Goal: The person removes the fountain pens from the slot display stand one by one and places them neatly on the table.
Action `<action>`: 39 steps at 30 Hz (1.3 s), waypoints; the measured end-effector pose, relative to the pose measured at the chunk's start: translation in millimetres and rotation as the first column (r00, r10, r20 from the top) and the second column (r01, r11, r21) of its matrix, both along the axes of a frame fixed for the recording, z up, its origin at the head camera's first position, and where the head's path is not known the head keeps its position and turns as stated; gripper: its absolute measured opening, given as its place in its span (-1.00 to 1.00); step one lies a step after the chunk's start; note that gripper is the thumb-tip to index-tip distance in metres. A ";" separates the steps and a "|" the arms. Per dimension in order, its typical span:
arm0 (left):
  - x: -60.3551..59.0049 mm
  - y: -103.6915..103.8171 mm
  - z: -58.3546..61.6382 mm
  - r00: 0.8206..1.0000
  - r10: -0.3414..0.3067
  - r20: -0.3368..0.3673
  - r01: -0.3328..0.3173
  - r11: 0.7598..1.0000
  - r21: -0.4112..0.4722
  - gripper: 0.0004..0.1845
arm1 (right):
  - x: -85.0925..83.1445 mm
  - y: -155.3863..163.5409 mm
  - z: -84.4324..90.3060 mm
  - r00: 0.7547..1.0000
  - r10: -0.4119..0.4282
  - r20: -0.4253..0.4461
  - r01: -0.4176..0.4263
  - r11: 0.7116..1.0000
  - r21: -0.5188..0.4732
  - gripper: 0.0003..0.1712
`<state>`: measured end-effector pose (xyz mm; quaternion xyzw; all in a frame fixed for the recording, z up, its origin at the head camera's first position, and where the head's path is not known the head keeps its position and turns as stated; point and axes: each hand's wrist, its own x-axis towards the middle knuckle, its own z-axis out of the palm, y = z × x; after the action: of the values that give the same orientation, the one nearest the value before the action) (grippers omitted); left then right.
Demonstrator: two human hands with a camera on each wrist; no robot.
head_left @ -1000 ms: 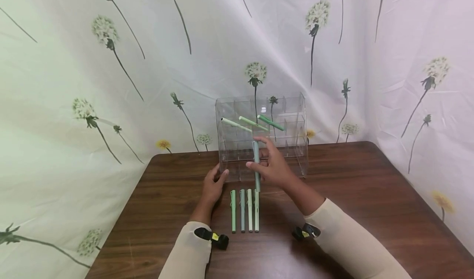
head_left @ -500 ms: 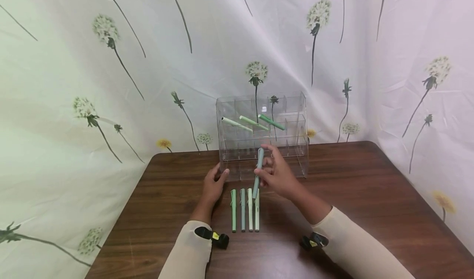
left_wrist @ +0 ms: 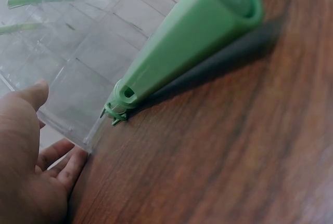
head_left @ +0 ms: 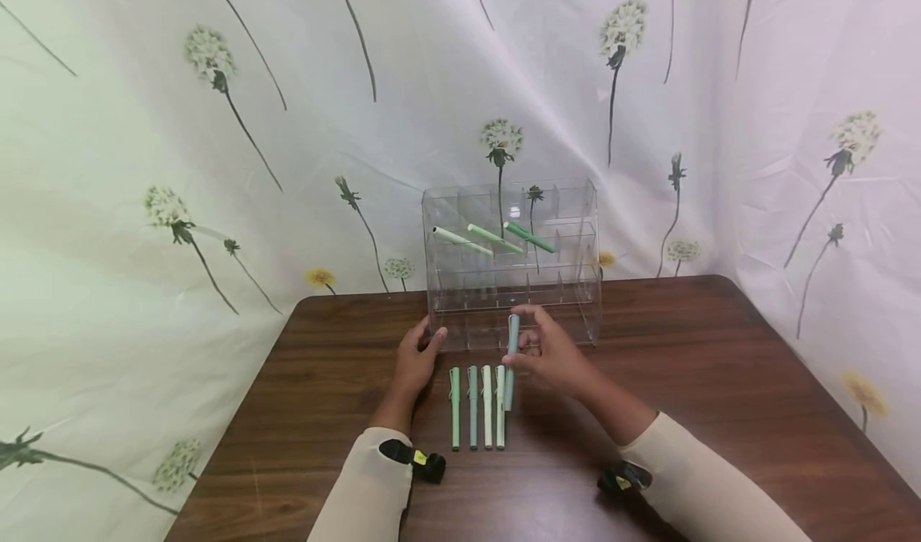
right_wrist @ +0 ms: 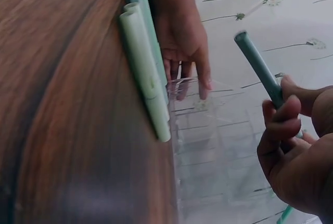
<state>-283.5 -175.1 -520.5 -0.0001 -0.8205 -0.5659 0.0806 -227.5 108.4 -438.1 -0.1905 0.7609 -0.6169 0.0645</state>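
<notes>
- My right hand (head_left: 550,356) sat just right of the frame's centre in the head view, fingers curled round a teal pen (head_left: 510,362); the pen stood nearly upright in the picture, its upper end against the front edge of the clear organizer (head_left: 512,262), its lower end beside the row of pens on the table.
- In the right wrist view the same hand (right_wrist: 296,151) filled the lower right corner, fingers (right_wrist: 278,122) wrapped about the teal pen (right_wrist: 257,68), whose capped end pointed toward the upper middle of the frame.
- My left hand (head_left: 416,358) lay left of centre, fingers relaxed and holding nothing, fingertips touching the organizer's lower left corner; the left wrist view showed it (left_wrist: 26,156) at the lower left, thumb raised against the clear wall (left_wrist: 78,52).
- Four pens (head_left: 476,406) lay side by side on the brown table (head_left: 719,382), below centre, between my two hands; the leftmost was a darker green pen (left_wrist: 182,42), which loomed across the upper middle of the left wrist view.
- Three more pens (head_left: 496,238) leaned aslant in the organizer's upper compartments, above centre.
- A white curtain (head_left: 216,126) printed with dandelions hung behind the table, across the whole upper half of the frame.
</notes>
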 end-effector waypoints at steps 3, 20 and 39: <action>0.8 -0.1 0.8 1.000 0.000 -0.006 0.000 1.000 -0.002 -0.33 | 0.4 1.5 -4.8 0.998 0.020 0.053 -0.020 1.000 -0.003 -0.04; -0.1 -0.3 -0.2 1.000 -0.012 -0.001 0.012 1.000 0.007 -0.32 | -5.1 9.9 -36.3 0.999 0.026 0.025 -0.028 0.997 0.071 -0.04; -2.7 -1.1 -1.7 1.000 -0.012 0.000 0.012 1.000 0.001 -0.31 | -8.5 8.8 -69.0 0.991 0.107 0.080 -0.111 0.993 0.050 -0.06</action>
<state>-286.2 -176.2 -522.2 -0.0049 -0.8201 -0.5669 0.0774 -236.0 117.3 -507.2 -0.2059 0.7627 -0.5986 0.1325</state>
